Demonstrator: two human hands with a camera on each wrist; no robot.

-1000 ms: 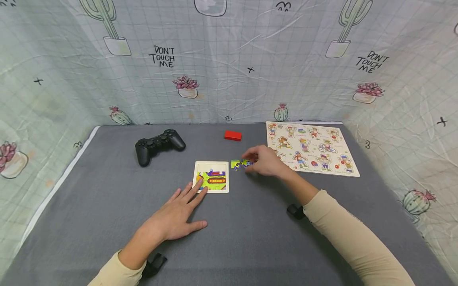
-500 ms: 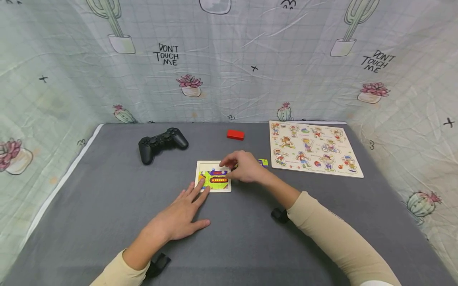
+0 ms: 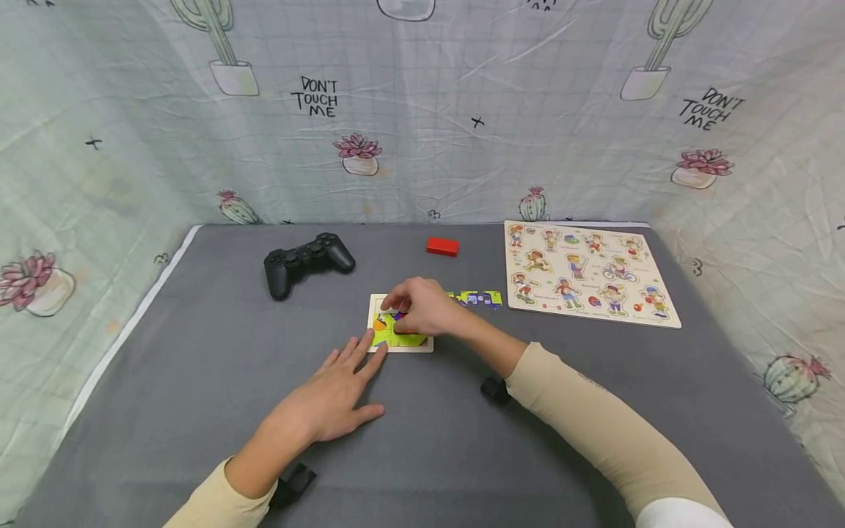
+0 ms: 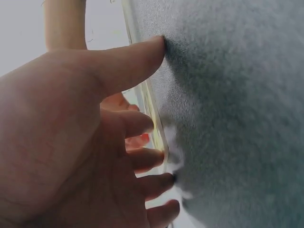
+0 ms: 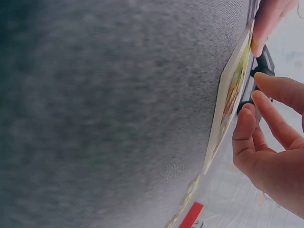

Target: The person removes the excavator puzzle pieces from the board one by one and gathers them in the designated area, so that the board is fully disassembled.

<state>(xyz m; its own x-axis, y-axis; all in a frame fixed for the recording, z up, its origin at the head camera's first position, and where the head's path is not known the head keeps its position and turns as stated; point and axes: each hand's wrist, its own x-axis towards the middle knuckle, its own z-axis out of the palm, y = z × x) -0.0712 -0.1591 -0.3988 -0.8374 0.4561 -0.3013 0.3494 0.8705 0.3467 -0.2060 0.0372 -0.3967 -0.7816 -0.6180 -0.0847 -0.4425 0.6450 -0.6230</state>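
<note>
A small square jigsaw puzzle in a pale wooden frame (image 3: pixel 411 349) lies on the grey table, showing a yellow-green picture. My left hand (image 3: pixel 323 403) rests flat beside it, fingers spread, with fingertips on the frame's lower left corner. Over the upper right of the puzzle, my right hand (image 3: pixel 429 308) has thumb and fingers drawn together in a pinch on a small puzzle piece, mostly hidden by the fingertips. In the right wrist view those fingertips (image 5: pixel 259 95) sit close over the frame. Several loose puzzle pieces (image 3: pixel 472 298) lie in a row right of the frame.
A black game controller (image 3: pixel 307 262) lies at the back left. Behind the puzzle is a red block (image 3: pixel 442 246). At the back right lies a large pale board (image 3: pixel 594 275) with printed children figures. A patterned cloth (image 3: pixel 422 147) encloses the table's back and sides.
My right hand has moved left from the row of loose pieces to over the framed puzzle. My left hand has stayed at the frame's corner. The head view has shifted slightly.
</note>
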